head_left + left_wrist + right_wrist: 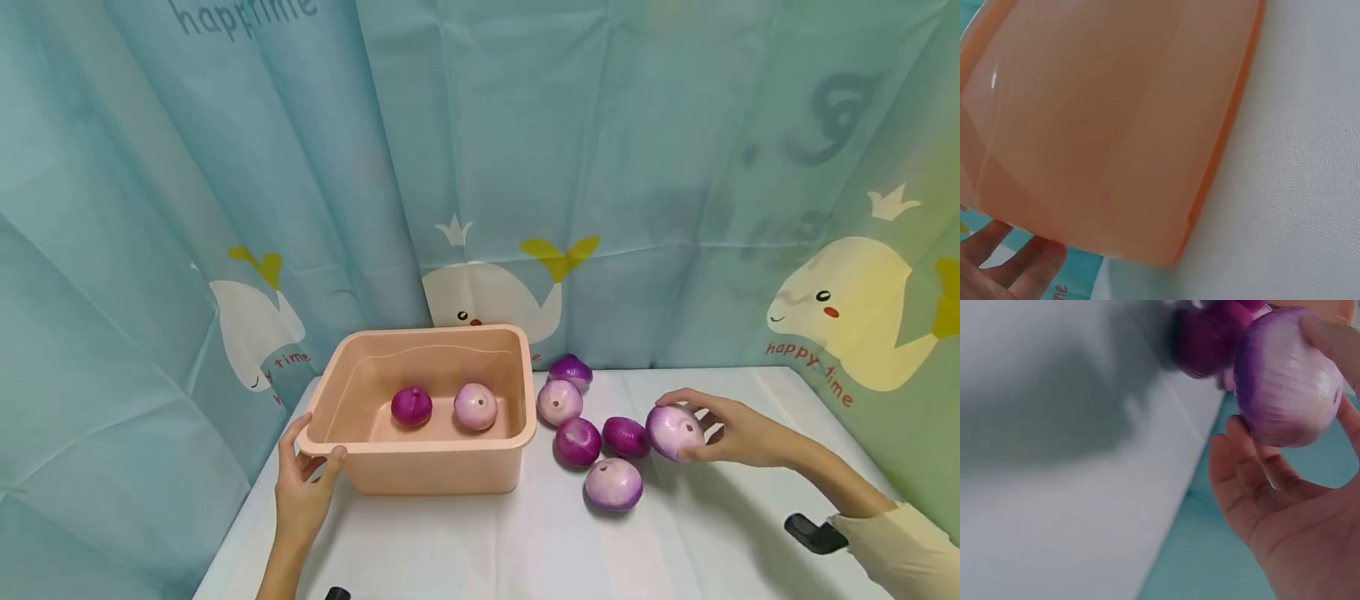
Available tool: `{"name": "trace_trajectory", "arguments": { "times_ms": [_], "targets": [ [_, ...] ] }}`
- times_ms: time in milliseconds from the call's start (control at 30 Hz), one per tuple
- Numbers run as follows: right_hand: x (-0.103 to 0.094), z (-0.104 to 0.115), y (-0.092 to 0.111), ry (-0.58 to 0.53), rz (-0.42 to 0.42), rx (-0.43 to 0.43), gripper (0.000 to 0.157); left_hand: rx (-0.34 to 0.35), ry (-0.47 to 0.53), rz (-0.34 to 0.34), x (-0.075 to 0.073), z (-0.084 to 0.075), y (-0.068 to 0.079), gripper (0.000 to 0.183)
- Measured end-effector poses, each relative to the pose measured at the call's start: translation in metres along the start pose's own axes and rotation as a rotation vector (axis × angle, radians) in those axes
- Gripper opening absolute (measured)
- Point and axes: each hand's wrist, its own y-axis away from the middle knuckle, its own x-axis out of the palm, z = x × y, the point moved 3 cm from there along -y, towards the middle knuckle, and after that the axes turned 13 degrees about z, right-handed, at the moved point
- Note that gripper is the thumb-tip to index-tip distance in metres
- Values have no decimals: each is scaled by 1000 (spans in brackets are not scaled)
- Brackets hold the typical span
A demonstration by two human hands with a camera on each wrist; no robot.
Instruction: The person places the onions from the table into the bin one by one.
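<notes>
At the right of the head view, my right hand [738,429] grips a pale purple onion [674,432] between thumb and fingers. The same onion [1288,378] fills the upper right of the right wrist view, with the fingers curled under it. My left hand [303,483] holds the near left corner of a pink plastic tub [435,471], thumb on the front rim and fingers at the side. Inside the tub lie a dark purple onion [412,407] and a pale onion [476,407]. In the left wrist view, fingers [1041,265] touch the edge of the tub [1104,137].
Between the tub and my right hand several onions lie on the white table [555,550], among them a dark one [577,442] and a pale one [614,485] nearest me. Behind the table hangs a blue curtain [637,167] printed with whales.
</notes>
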Motion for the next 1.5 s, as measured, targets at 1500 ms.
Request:
{"name": "trace_trajectory", "arguments": {
  "times_ms": [1500],
  "targets": [
    [-88,80,-121,209,-60,114,66,-23,-32,-12,0,2,2,68]
  ]
}}
